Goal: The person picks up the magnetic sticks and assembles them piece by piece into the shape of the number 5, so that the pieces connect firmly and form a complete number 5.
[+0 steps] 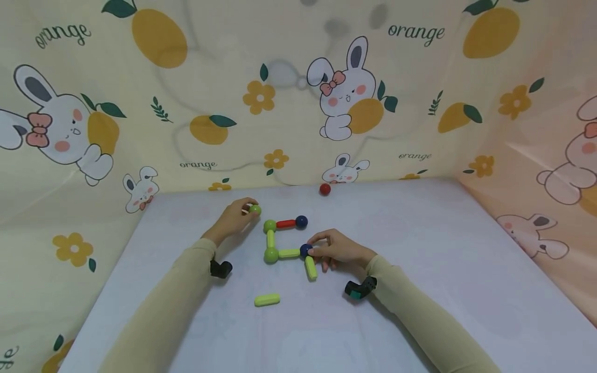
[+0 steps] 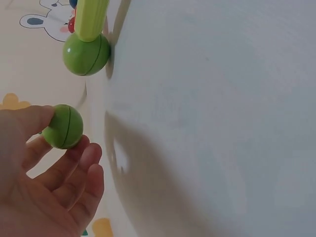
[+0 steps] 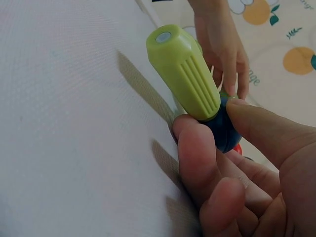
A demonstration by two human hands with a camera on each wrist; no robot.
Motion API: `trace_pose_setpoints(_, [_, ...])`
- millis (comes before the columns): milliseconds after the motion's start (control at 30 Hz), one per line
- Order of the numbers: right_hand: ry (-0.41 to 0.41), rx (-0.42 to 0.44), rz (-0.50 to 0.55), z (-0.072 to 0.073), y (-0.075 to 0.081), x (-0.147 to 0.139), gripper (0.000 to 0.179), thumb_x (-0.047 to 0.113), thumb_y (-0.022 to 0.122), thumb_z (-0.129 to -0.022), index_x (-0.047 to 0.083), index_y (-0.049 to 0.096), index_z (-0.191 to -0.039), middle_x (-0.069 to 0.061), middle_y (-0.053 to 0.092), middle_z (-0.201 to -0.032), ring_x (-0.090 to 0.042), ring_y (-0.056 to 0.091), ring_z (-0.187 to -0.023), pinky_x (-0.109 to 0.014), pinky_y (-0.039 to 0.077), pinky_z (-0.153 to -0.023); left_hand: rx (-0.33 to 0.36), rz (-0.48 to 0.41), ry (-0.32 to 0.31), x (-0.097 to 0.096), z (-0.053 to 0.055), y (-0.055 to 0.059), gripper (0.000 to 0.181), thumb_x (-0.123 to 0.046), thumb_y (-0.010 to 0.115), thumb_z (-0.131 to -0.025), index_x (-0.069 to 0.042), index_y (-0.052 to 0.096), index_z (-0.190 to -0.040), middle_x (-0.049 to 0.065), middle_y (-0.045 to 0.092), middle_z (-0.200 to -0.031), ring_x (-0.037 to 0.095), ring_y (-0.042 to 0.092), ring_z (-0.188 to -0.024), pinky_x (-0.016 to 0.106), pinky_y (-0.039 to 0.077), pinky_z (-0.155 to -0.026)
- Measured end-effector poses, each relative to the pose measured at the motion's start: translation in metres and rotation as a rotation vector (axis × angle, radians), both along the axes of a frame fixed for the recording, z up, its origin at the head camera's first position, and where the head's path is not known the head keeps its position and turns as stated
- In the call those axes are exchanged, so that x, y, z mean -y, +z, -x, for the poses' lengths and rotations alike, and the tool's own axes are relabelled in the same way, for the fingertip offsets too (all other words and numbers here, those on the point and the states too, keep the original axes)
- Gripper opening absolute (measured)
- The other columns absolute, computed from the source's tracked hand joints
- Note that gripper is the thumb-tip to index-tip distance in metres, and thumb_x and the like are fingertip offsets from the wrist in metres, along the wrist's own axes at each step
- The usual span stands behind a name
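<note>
My left hand point(image 1: 235, 216) pinches a loose green ball point(image 2: 64, 127) between thumb and fingers, lifted off the table at the back left. A joined figure of balls and rods lies at the middle. In it, a green ball point(image 1: 270, 226) bears a red rod point(image 1: 286, 224) with a dark blue ball point(image 1: 301, 221) at its end. A yellow-green rod point(image 1: 270, 239) runs down to another green ball point(image 1: 271, 255), and a further rod point(image 1: 289, 253) leads to a second blue ball point(image 3: 225, 129). My right hand point(image 1: 339, 248) pinches that blue ball; a yellow-green rod point(image 3: 185, 74) sticks out from it.
One loose yellow-green rod point(image 1: 267, 300) lies at the front of the white table point(image 1: 326, 331). A red ball point(image 1: 325, 189) sits near the back edge, against a printed cloth backdrop point(image 1: 289, 129). Another cloth wall point(image 1: 531, 171) stands along the right side.
</note>
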State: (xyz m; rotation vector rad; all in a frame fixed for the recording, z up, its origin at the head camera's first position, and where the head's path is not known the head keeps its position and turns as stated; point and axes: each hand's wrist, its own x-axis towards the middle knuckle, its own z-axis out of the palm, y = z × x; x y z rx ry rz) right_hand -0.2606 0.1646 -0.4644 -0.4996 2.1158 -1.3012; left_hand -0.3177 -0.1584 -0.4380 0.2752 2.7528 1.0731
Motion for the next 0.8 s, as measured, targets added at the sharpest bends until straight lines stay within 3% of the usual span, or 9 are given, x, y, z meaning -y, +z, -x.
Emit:
trace_pose_setpoints(233, [-0.003, 0.005, 0.001, 0.000, -0.001, 0.001, 0.041, 0.027, 0.065, -0.099, 0.003, 0.061, -0.133, -0.002, 0.074, -0.074, -0.008, 0.060, -0.050, -0.019, 0.045, -0.048, -0.029, 0.010, -0.023, 0.002, -0.008, 0.007, 0.041, -0.028, 0.056, -0.104, -0.010, 0.052, -0.142, 0.017, 0.059, -0.135, 0.036, 0.059, -0.123, 0.050, 0.049, -0.106])
trace_pose_setpoints(400, [0.001, 0.008, 0.007, 0.000, -0.001, 0.000, 0.041, 0.026, 0.065, -0.099, 0.004, 0.060, -0.133, -0.001, 0.074, -0.075, -0.008, 0.060, -0.050, -0.020, 0.045, -0.048, -0.062, 0.016, -0.051, -0.004, -0.019, 0.015, 0.041, -0.026, 0.057, -0.104, -0.011, 0.052, -0.142, 0.018, 0.060, -0.135, 0.034, 0.061, -0.118, 0.049, 0.051, -0.102])
trace_pose_setpoints(800, [0.000, 0.003, 0.003, 0.002, 0.000, 0.000, 0.042, 0.026, 0.065, -0.099, 0.003, 0.060, -0.133, -0.002, 0.075, -0.077, -0.008, 0.062, -0.051, -0.020, 0.046, -0.048, -0.200, -0.057, -0.188, -0.043, -0.068, 0.024, 0.038, -0.024, 0.068, -0.098, -0.011, 0.059, -0.133, 0.008, 0.069, -0.122, 0.019, 0.065, -0.095, 0.030, 0.055, -0.080])
